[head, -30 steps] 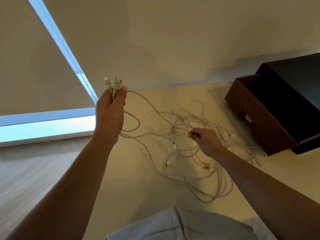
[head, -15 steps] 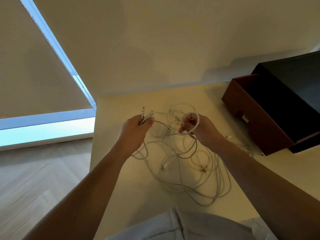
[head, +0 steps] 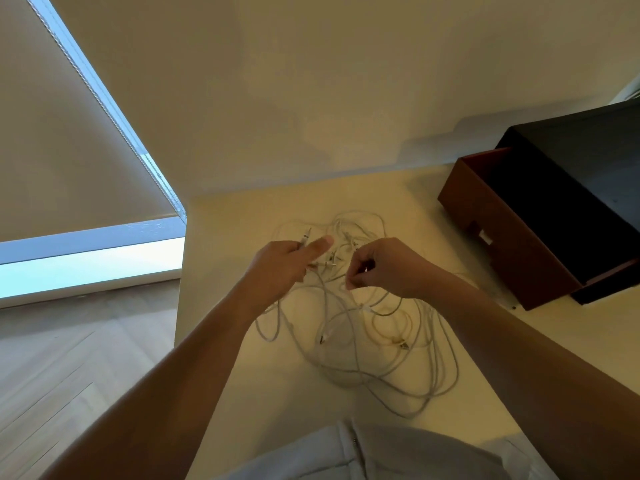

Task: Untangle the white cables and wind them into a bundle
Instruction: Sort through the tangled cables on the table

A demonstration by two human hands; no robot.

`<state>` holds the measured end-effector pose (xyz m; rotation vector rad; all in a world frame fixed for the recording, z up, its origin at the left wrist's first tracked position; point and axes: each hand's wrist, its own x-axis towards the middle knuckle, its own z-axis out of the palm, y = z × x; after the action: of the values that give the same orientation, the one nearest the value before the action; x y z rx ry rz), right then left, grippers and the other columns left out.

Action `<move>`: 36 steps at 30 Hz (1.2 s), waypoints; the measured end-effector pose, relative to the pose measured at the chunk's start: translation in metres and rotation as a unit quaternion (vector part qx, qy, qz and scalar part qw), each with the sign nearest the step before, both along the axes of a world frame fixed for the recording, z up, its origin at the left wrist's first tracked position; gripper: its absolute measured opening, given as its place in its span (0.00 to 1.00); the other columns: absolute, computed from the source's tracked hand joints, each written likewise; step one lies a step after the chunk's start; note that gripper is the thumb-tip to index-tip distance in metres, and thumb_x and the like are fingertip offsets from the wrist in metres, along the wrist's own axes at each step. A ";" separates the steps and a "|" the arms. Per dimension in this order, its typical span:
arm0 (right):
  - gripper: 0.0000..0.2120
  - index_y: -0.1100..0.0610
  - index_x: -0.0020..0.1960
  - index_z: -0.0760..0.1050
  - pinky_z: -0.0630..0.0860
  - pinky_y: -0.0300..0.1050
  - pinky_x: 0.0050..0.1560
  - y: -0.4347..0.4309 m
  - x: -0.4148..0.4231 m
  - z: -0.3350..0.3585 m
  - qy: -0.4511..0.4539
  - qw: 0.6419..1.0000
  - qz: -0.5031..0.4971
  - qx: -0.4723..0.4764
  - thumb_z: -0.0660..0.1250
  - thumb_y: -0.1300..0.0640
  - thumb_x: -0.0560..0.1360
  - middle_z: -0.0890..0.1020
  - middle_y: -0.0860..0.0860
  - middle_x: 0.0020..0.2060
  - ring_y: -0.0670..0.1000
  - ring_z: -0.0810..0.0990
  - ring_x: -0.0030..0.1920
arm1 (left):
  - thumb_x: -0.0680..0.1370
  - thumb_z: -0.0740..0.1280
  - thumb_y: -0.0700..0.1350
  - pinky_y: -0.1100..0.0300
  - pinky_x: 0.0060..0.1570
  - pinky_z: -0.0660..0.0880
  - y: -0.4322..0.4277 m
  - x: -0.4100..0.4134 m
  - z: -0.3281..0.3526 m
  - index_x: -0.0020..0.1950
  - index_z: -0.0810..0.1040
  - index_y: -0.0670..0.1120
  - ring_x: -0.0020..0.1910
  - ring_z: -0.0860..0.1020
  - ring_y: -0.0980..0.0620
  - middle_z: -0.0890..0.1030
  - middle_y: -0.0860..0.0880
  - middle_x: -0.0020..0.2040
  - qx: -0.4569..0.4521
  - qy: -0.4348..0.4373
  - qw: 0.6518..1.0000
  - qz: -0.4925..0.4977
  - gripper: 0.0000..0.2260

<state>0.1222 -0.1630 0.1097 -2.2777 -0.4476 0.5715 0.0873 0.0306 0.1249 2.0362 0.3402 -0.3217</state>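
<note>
brown open drawer [head: 498, 237] on table [head: 242, 393], window blind [head: 52, 150].

A loose tangle of white cables [head: 327, 331] sprawls over a cream table [head: 398, 188], seen from above. Over the tangle's far left part the left hand [head: 287, 265] grips a metal-tipped plug [head: 305, 238], thumb stretched out, while over its far right part the right hand [head: 384, 268] pinches a strand in curled fingers. Well right of the tangle a brown drawer [head: 502, 237] stands open from a black cabinet [head: 588, 150]; left of the tangle, past the table edge, are a wooden floor [head: 69, 358] and a lowered blind [head: 69, 150]
</note>
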 end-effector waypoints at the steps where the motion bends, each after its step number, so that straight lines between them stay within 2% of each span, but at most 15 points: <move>1: 0.03 0.57 0.39 0.82 0.69 0.26 0.34 0.002 -0.001 0.001 -0.004 1.000 0.000 -0.001 0.76 0.61 0.68 0.79 0.42 0.31 0.36 0.75 0.31 | 0.70 0.68 0.67 0.60 0.31 0.63 -0.003 -0.002 -0.001 0.36 0.77 0.44 0.27 0.69 0.56 0.74 0.53 0.29 0.021 0.015 0.999 -0.025 0.25; 3: 0.05 0.56 0.38 0.81 0.69 0.27 0.33 0.005 -0.002 0.002 -0.015 1.000 -0.008 0.006 0.77 0.61 0.67 0.78 0.43 0.30 0.36 0.75 0.30 | 0.66 0.72 0.66 0.59 0.34 0.63 -0.008 -0.005 -0.005 0.35 0.74 0.46 0.30 0.70 0.54 0.73 0.52 0.30 0.035 0.032 0.996 -0.070 0.23; 5: 0.07 0.55 0.37 0.80 0.71 0.30 0.35 0.004 -0.002 0.003 -0.021 0.999 -0.020 0.036 0.77 0.62 0.66 0.79 0.46 0.32 0.39 0.76 0.32 | 0.65 0.76 0.60 0.59 0.35 0.65 -0.009 -0.008 -0.011 0.35 0.76 0.47 0.33 0.73 0.55 0.75 0.53 0.32 0.025 0.034 0.995 -0.092 0.18; 8: 0.11 0.54 0.37 0.77 0.75 0.41 0.39 0.000 -0.003 0.004 -0.020 0.996 -0.039 0.080 0.77 0.65 0.65 0.81 0.51 0.34 0.45 0.77 0.35 | 0.67 0.77 0.54 0.60 0.36 0.68 -0.008 -0.009 -0.019 0.38 0.81 0.48 0.35 0.75 0.56 0.79 0.52 0.34 0.035 0.020 0.994 -0.103 0.11; 13: 0.11 0.57 0.41 0.74 0.74 0.37 0.37 -0.003 -0.004 0.001 -0.002 0.990 -0.063 0.128 0.77 0.64 0.67 0.79 0.48 0.33 0.44 0.77 0.34 | 0.72 0.74 0.52 0.59 0.34 0.66 -0.012 -0.008 -0.018 0.42 0.81 0.44 0.34 0.74 0.54 0.79 0.48 0.35 0.073 -0.019 0.991 -0.110 0.12; 17: 0.04 0.59 0.44 0.76 0.70 0.28 0.37 -0.010 -0.005 -0.011 -0.014 0.998 -0.043 0.035 0.70 0.65 0.73 0.82 0.50 0.37 0.43 0.79 0.37 | 0.74 0.71 0.50 0.66 0.28 0.63 -0.012 -0.008 -0.013 0.40 0.79 0.45 0.31 0.72 0.55 0.76 0.51 0.32 0.081 -0.067 0.992 -0.075 0.10; 20: 0.04 0.57 0.45 0.78 0.69 0.27 0.39 -0.020 -0.005 -0.025 -0.023 0.999 -0.031 -0.031 0.66 0.64 0.75 0.81 0.45 0.38 0.39 0.77 0.39 | 0.75 0.70 0.49 0.68 0.31 0.66 -0.008 -0.007 -0.007 0.44 0.81 0.47 0.36 0.75 0.58 0.79 0.54 0.36 0.060 -0.099 0.993 -0.038 0.07; 23: 0.03 0.58 0.48 0.79 0.67 0.27 0.38 -0.026 -0.001 -0.035 -0.062 0.995 -0.029 -0.072 0.67 0.61 0.76 0.79 0.46 0.40 0.45 0.75 0.41 | 0.76 0.70 0.48 0.70 0.33 0.67 -0.006 -0.007 -0.002 0.45 0.81 0.47 0.38 0.76 0.58 0.80 0.53 0.40 0.016 -0.110 0.994 -0.021 0.06; 27: 0.06 0.60 0.49 0.79 0.65 0.32 0.38 -0.030 0.005 -0.040 -0.091 0.990 -0.024 -0.104 0.64 0.65 0.76 0.82 0.52 0.45 0.49 0.77 0.46 | 0.76 0.70 0.46 0.63 0.34 0.66 -0.005 -0.008 0.004 0.41 0.80 0.46 0.32 0.72 0.56 0.79 0.50 0.36 -0.023 -0.143 0.989 0.013 0.05; 32: 0.09 0.60 0.51 0.78 0.68 0.36 0.48 -0.036 0.012 -0.045 -0.121 0.985 -0.023 -0.123 0.68 0.69 0.73 0.81 0.53 0.50 0.51 0.78 0.54 | 0.74 0.72 0.45 0.56 0.42 0.69 0.008 -0.007 0.009 0.37 0.80 0.50 0.37 0.73 0.52 0.79 0.48 0.36 -0.085 -0.181 0.977 0.072 0.06; 36: 0.15 0.59 0.55 0.77 0.65 0.36 0.51 -0.047 0.018 -0.049 -0.140 0.982 -0.021 -0.128 0.70 0.69 0.70 0.78 0.54 0.55 0.53 0.76 0.58 | 0.73 0.71 0.48 0.57 0.38 0.67 0.018 -0.008 0.017 0.35 0.79 0.50 0.34 0.70 0.52 0.76 0.47 0.34 -0.089 -0.197 0.968 0.131 0.07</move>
<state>0.1403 -0.2096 0.0612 -2.6232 -0.4842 0.2992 0.0791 0.0485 0.1422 1.7996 0.3133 0.2089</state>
